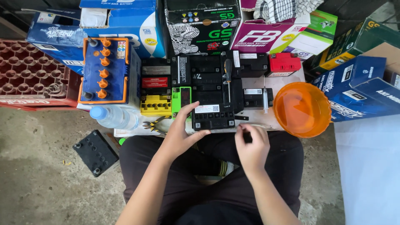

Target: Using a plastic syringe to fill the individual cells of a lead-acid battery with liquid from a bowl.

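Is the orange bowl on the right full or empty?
Empty: the orange bowl shows only its bare translucent inside, nothing lying in it.

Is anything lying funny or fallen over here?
Yes. A water bottle lies on its side at the table's left edge. A black battery sits tilted on the floor, apart from the rest. A screwdriver rests on top of the batteries. Nothing looks spilled.
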